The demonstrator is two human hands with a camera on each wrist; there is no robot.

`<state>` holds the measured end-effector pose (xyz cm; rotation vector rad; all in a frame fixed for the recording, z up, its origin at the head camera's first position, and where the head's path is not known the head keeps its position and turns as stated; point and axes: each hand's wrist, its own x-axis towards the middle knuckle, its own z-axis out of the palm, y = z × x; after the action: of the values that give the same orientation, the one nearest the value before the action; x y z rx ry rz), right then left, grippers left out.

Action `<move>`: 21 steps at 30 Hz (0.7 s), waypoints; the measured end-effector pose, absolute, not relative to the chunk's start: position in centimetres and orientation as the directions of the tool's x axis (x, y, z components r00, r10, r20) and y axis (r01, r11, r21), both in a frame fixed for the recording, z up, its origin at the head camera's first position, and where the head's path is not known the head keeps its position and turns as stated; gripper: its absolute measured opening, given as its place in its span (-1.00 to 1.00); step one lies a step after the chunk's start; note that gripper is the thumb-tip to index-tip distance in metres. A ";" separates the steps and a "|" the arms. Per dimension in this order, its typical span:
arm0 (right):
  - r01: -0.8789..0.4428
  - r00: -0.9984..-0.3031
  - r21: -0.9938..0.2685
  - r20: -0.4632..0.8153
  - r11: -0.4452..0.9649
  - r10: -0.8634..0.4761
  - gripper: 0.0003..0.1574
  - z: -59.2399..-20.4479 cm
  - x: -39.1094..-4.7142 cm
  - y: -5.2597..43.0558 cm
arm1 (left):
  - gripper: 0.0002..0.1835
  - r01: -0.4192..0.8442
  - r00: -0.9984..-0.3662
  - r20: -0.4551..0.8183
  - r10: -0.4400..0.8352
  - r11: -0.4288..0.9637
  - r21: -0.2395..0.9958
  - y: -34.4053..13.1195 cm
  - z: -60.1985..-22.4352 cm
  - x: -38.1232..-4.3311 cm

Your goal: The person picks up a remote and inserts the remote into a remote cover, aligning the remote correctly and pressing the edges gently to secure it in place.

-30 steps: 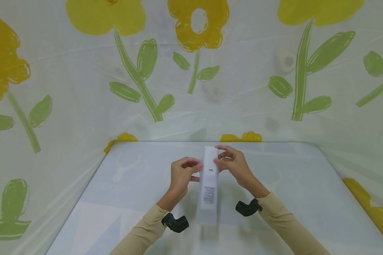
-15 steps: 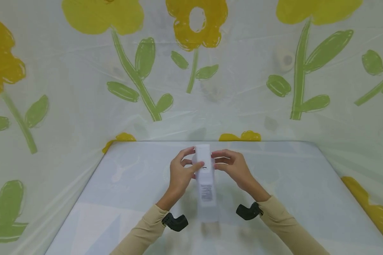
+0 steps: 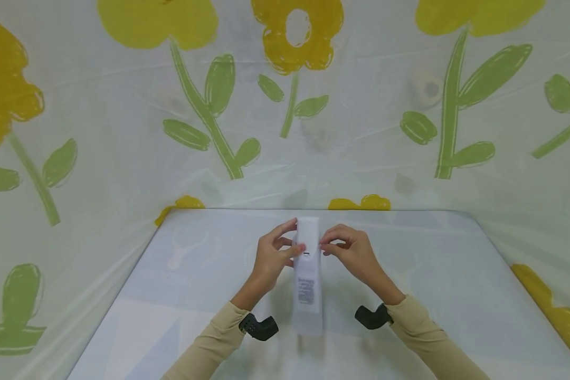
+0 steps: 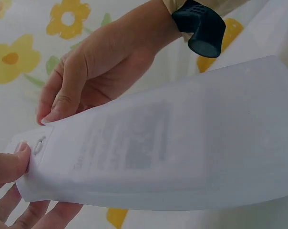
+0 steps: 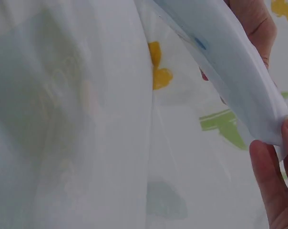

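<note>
- The left hand [image 3: 269, 261] holds a long white thing [image 3: 309, 269], with its thumb on the front and its fingers spread behind.
- The right hand [image 3: 357, 252] has bent fingers and pinches the thing's side edge.
- The white thing is between both hands, up over the pale counter [image 3: 209, 295].

pale backdrop [image 3: 361, 121]: yellow flowers [image 3: 161, 24], green leaves [image 3: 220, 84] | white table [image 3: 418, 248]: faint antlered print [image 3: 185, 252]
</note>
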<state>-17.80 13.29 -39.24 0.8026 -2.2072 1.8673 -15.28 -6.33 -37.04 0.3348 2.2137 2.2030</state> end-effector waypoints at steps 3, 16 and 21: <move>-0.462 -0.853 -0.885 0.422 0.067 -0.306 -0.89 -38.7 -17.5 13.1 | -0.40 0.172 -0.972 0.167 0.164 0.012 0.985 -6.5 -36.9 -15.2; -0.143 -0.942 -0.977 0.183 -0.157 -0.280 -0.57 -40.4 -18.6 12.4 | -0.41 0.241 -0.967 0.241 0.083 -0.010 0.971 -6.8 -38.4 -16.2; 0.133 -0.903 -0.977 -0.049 -0.168 -0.427 -0.55 -41.4 -18.4 12.3 | -0.47 0.284 -0.958 0.286 0.032 -0.047 0.958 -6.7 -39.6 -16.9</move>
<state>-18.44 12.29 -41.42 0.4259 -2.2089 2.6999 -16.88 -6.65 -39.55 0.3847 2.2805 2.3795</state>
